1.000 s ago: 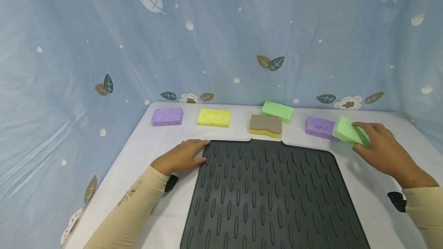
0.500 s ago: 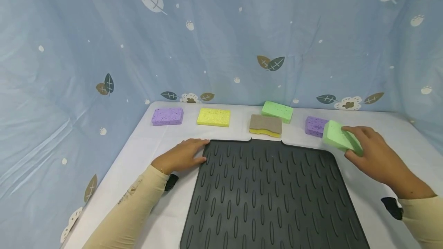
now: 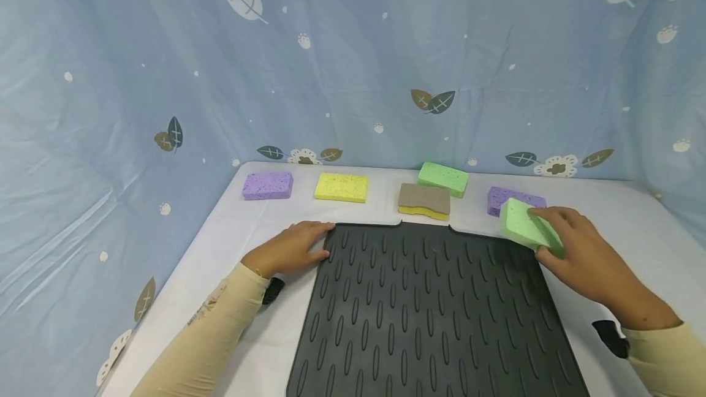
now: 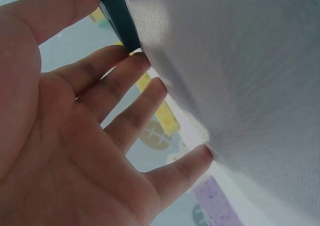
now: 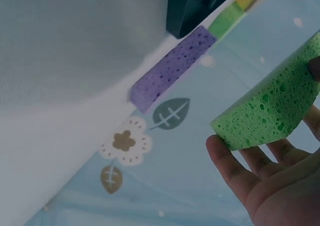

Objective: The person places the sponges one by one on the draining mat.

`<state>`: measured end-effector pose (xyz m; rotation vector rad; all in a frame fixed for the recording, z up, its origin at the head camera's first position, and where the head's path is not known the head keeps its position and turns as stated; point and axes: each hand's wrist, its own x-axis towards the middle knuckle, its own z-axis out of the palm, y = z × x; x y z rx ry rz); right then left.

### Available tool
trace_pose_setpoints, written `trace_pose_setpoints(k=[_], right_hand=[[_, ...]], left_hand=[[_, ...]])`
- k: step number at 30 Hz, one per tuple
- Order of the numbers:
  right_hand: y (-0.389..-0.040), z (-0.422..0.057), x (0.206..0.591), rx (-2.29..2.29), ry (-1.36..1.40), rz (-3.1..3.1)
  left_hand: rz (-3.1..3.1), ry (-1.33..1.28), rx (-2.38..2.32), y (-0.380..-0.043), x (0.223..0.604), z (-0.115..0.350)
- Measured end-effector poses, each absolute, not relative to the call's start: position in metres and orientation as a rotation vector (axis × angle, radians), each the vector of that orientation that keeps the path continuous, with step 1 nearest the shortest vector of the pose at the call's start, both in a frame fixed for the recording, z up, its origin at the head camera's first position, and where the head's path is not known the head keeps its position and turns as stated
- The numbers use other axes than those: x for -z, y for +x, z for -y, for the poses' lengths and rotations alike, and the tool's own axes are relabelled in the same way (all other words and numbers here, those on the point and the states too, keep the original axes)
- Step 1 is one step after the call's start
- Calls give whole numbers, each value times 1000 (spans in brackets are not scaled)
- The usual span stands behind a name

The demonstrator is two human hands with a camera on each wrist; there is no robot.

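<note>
My right hand grips a light green sponge between thumb and fingers, held above the back right corner of a dark ridged mat. In the right wrist view that sponge shows its porous face with the fingers along its lower edge. My left hand rests at the mat's back left corner, thumb and fingertips touching its edge. Its spread, fairly straight fingers appear in the left wrist view beside the mat's corner. Behind the held sponge lies a purple sponge, partly hidden.
Along the back of the white table lie another purple sponge, a yellow sponge, a brown-topped yellow sponge and a second green sponge. A blue patterned curtain stands behind and at the left.
My right hand has carried the green sponge left and toward me, from beside the right purple sponge to over the mat's corner. The left hand stays in place.
</note>
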<state>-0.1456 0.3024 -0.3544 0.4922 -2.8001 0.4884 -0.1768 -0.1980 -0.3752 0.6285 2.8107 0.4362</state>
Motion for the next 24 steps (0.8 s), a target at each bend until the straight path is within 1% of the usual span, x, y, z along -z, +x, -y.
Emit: trace_pose_setpoints(k=[24], right_hand=[[-136, -285, 366, -537, 638, 2824]], left_hand=[[-2812, 621, -424, -178, 377, 196]])
